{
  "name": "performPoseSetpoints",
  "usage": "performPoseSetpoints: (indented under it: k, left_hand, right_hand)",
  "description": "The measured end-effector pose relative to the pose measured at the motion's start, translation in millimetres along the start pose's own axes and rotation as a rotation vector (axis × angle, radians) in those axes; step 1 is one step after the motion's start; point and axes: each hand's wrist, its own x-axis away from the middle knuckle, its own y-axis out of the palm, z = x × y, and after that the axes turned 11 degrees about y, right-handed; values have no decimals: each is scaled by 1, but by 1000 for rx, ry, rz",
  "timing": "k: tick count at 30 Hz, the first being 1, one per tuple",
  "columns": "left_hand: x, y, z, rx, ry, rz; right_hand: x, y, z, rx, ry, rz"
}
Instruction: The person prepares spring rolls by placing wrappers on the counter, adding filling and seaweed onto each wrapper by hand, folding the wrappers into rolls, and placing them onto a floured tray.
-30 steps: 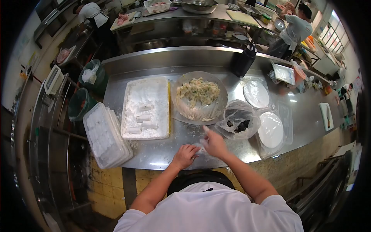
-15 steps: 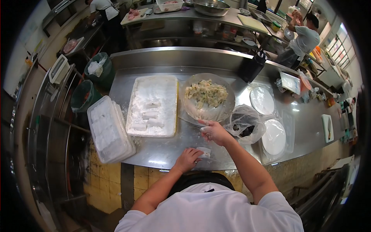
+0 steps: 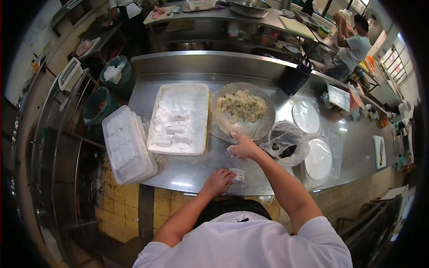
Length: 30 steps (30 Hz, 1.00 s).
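On the steel table's front part lies a small white, partly folded dumpling wrapper (image 3: 239, 174) with bits of filling showing. My left hand (image 3: 218, 182) holds its left edge, fingers curled against it. My right hand (image 3: 244, 148) is at the near rim of a wide clear bowl (image 3: 218, 127), index finger stretched out to the rim, other fingers bent; I see nothing held in it. Inside the bowl is a pale chopped filling (image 3: 241, 106) with green bits. Left of it, a white floured tray (image 3: 178, 96) carries several white rolls (image 3: 175, 129).
Stacked lidded plastic boxes (image 3: 123, 143) stand at the table's left edge. A plastic bag (image 3: 290, 134) with dark contents and round white wrapper stacks (image 3: 306, 117) lie right. A black container (image 3: 296, 79) stands behind; a knife (image 3: 381, 154) rests on a board far right. Co-workers stand beyond.
My right hand has moved slightly forward, its index finger now at the bowl's near rim. My left hand stays at the wrapper. The whole view has shifted a little.
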Motion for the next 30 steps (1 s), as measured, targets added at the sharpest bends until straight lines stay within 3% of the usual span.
performPoseSetpoints:
  k: [6, 9, 12, 15, 21, 24, 27, 30]
  left_hand:
    - [-1, -2, 2, -2, 16, 36]
    - [-1, -1, 1, -2, 19, 43]
    - [0, 1, 1, 3, 20, 49]
    - [-1, 1, -1, 8, 22, 45]
    - [-1, 1, 0, -14, 23, 57]
    - [-1, -1, 0, -1, 14, 47]
    - [-2, -2, 2, 7, 8, 46]
    - [-1, -1, 2, 5, 13, 43]
  right_hand:
    - [25, -1, 11, -670, -59, -277]
    - [15, 2, 43, -525, -209, -281]
    - [37, 7, 66, 356, -460, 144]
    - [47, 13, 91, 714, -644, 286]
    - [47, 23, 132, 1345, -787, 375]
    - [61, 13, 154, 1218, -766, 386]
    - [82, 7, 144, 1145, -578, 459]
    - [96, -2, 75, 682, -129, 230]
